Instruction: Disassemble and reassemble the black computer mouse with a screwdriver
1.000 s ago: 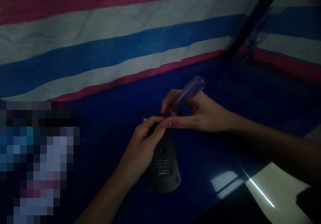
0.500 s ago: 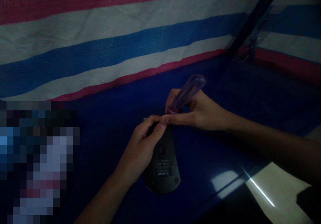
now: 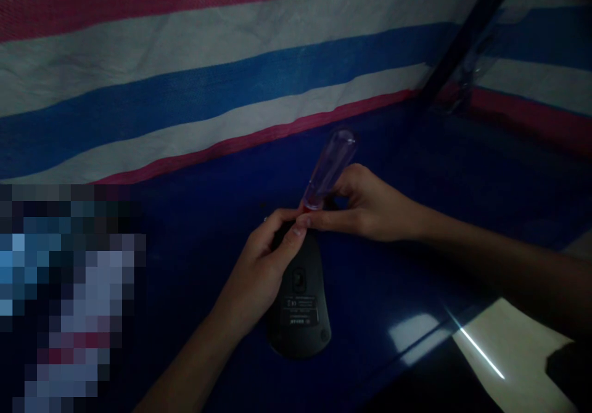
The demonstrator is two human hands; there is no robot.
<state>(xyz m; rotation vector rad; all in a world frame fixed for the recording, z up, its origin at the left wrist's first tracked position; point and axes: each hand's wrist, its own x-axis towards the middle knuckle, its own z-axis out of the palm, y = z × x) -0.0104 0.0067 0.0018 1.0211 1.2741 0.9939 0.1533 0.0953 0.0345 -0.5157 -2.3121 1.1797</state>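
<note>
A black computer mouse (image 3: pixel 303 314) lies upside down on the dark blue table, its sensor window and label showing. My left hand (image 3: pixel 266 249) grips its far end, thumb and index finger meeting close to the tool. Above that end, a screwdriver (image 3: pixel 330 169) with a clear purple handle and a red collar leans up and to the right. The fingers of my right hand (image 3: pixel 365 206) close around the lower part of the screwdriver. The tip of the blade is hidden behind my fingers.
A small shiny piece (image 3: pixel 266 219) lies just beyond my left hand. A red, white and blue striped sheet (image 3: pixel 222 74) hangs behind the dark blue tabletop (image 3: pixel 194 277). A dark post (image 3: pixel 467 37) stands at the back right. The lower left is blurred out.
The screwdriver handle has swung left and stands more upright. My right-hand fingers have shifted around it. My left hand and the mouse have barely moved.
</note>
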